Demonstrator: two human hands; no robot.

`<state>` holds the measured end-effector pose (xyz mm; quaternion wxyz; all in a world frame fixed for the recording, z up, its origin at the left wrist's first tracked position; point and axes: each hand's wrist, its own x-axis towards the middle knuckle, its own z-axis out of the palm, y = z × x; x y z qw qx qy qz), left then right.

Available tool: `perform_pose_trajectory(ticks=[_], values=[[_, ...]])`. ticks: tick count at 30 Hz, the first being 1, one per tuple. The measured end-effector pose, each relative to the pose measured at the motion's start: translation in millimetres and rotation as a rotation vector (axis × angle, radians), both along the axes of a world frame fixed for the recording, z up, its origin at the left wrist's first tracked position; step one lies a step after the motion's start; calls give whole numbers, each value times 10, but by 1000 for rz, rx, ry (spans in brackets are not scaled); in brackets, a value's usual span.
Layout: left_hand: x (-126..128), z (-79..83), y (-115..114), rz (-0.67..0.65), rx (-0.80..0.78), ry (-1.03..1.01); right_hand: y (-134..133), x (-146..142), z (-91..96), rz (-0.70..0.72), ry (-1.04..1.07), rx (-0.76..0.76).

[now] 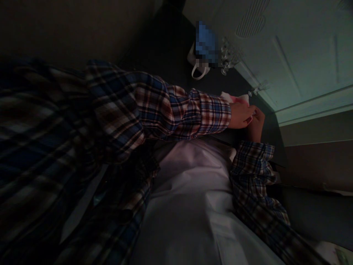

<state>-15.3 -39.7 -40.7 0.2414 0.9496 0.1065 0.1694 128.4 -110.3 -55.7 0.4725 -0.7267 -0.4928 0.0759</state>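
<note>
In the dim head view my left hand (240, 115) reaches in from the left, its plaid cuff at the wrist. My right hand (258, 119) comes up from below and meets it, with the fingertips of both hands close together. The fingers of both look bent and closed around something small and pale that I cannot make out. Right behind my left hand lies a white and red piece, perhaps cloth or a packet (238, 98), partly covered by that hand. Both hands are over a dark tabletop (217, 86).
A white mug (199, 73) stands farther back beside a blurred blue patch (206, 42). Clear glass-like ornaments (228, 57) sit near a pale panel with raised moulding (292, 55). A smaller clear piece (256, 90) stands near the panel's lower edge, close to my hands.
</note>
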Motion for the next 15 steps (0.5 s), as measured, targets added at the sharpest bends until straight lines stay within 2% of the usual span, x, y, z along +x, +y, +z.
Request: perform_pose_trajectory(ticks=[15], values=[[-11,36,-14,-11,-43,15,10,34,-19,-10,13,-2]])
